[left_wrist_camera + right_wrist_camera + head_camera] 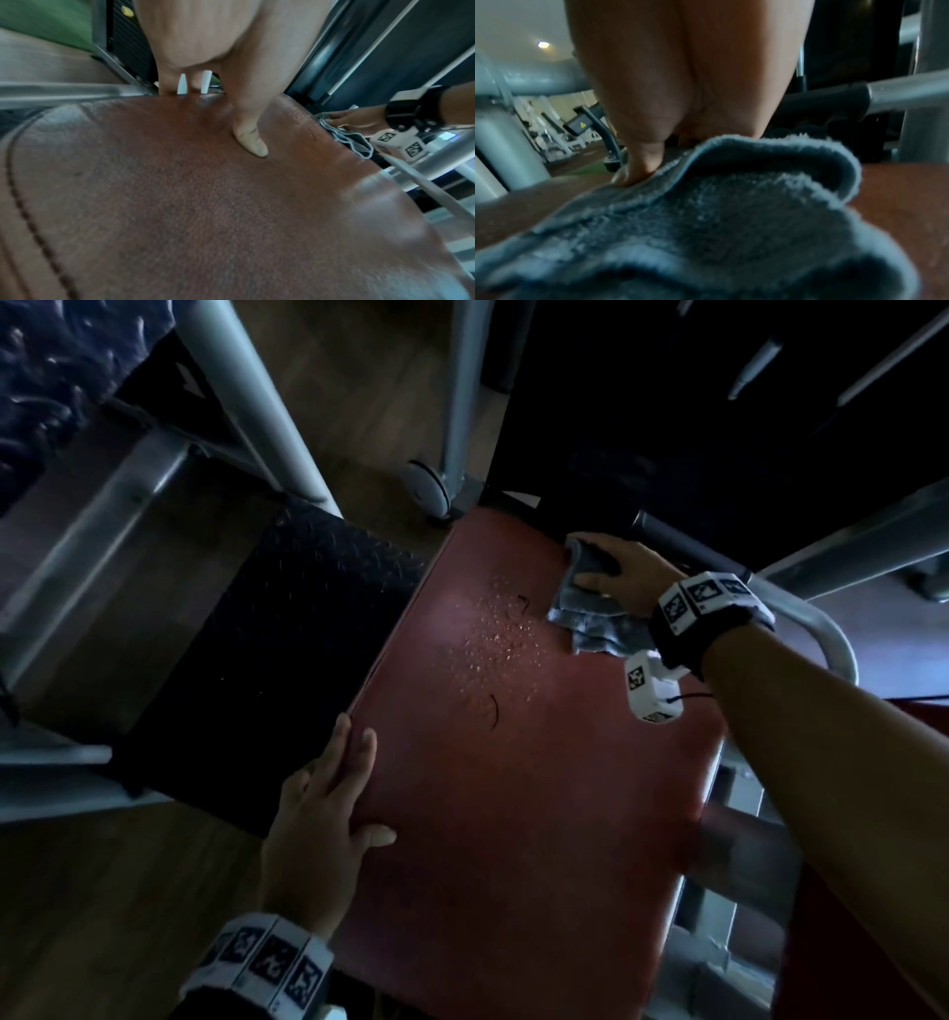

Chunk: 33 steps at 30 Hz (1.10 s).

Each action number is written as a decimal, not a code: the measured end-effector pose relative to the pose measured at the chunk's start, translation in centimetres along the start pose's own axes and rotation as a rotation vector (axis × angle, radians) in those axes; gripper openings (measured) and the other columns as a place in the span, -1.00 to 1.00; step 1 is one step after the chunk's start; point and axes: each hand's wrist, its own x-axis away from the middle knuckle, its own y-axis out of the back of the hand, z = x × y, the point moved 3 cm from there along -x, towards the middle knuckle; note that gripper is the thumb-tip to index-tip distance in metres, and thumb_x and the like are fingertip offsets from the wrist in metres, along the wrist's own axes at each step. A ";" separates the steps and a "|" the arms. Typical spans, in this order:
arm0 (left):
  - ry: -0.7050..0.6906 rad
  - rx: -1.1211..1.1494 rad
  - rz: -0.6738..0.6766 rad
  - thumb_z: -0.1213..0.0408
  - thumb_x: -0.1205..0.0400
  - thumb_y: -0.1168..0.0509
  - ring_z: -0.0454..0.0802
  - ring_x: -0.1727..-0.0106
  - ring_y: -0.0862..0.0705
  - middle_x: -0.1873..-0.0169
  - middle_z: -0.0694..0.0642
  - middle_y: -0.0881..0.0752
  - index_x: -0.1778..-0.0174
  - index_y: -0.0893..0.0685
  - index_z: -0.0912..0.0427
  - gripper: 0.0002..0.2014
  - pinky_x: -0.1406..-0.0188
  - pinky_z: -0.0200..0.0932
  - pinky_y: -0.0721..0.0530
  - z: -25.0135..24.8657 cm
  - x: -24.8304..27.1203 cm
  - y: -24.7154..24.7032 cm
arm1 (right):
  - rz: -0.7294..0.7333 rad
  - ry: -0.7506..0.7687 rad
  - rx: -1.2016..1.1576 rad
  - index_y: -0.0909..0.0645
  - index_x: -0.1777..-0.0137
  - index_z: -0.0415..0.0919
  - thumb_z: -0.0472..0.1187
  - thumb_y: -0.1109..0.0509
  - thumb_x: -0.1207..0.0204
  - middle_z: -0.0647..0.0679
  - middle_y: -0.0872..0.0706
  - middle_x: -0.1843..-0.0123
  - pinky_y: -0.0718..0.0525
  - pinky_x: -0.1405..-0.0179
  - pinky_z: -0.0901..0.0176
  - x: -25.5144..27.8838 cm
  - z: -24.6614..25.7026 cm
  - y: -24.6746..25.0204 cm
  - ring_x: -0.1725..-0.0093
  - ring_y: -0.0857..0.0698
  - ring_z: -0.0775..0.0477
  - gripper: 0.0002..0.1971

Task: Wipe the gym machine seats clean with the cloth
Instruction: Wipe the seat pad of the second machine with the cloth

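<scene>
A red-brown padded seat (513,788) fills the middle of the head view. Water droplets (498,629) and two thin dark curved strands (494,711) lie on its far half. At the seat's far right corner sits a crumpled grey cloth (590,618), and my right hand (621,572) presses down on it with fingers spread. In the right wrist view the cloth (706,213) bunches under the thumb. My left hand (328,793) rests on the seat's left edge, fingers straight along the rim. Its thumb (249,138) lies flat on the leather (205,203).
A black diamond-plate footplate (267,649) lies left of the seat. Grey steel frame tubes (257,403) cross behind it, and another tube (832,634) curves by my right wrist. A black padded bar (678,541) runs just beyond the cloth. Wooden floor (102,916) shows below.
</scene>
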 end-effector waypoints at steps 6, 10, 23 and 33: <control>-0.006 -0.002 0.025 0.05 -0.40 -0.55 0.07 -0.55 -0.26 -0.62 -0.40 0.32 -0.67 0.08 -0.30 0.08 -0.20 -0.13 -0.61 -0.2 0.0 0.1 | 0.067 0.016 0.059 -0.33 -0.62 -0.15 -0.17 -0.42 -0.60 -0.13 -0.52 -0.51 -0.31 -0.44 0.31 -4.0 4.7 -0.2 -0.50 -0.47 -0.04 -0.39; 0.005 -0.003 0.050 -0.01 -0.45 -0.49 0.05 -0.58 -0.22 -0.60 -0.40 0.40 -0.66 0.19 -0.33 0.08 -0.26 -0.10 -0.64 -0.2 0.0 0.3 | 0.106 0.092 0.088 -0.30 -0.64 -0.14 -0.18 -0.42 -0.60 -0.14 -0.46 -0.56 -0.31 -0.46 0.26 -7.9 9.9 -1.5 -0.52 -0.44 -0.06 -0.37; -0.022 -0.016 0.075 -0.07 -0.40 -0.51 0.15 -0.57 -0.32 -0.66 -0.31 0.29 -0.69 0.11 -0.28 0.09 -0.10 0.00 -0.74 0.3 -0.1 0.4 | 0.048 -0.050 0.078 -0.30 -0.63 0.03 -0.04 -0.29 -0.65 0.00 -0.53 -0.48 -0.37 -0.43 0.19 -7.6 10.9 -2.8 -0.44 -0.50 -0.02 -0.45; -0.053 -0.041 0.122 -0.16 -0.44 -0.44 0.07 -0.59 -0.26 -0.64 -0.33 0.35 -0.67 0.20 -0.32 0.06 -0.02 -0.09 -0.77 0.4 -0.2 1.2 | -0.272 -0.350 0.159 0.01 -0.71 0.17 0.03 -0.20 -0.67 0.10 -0.03 -0.74 -0.01 -0.67 -0.18 8.3 4.1 -6.4 -0.72 0.00 -0.10 -0.33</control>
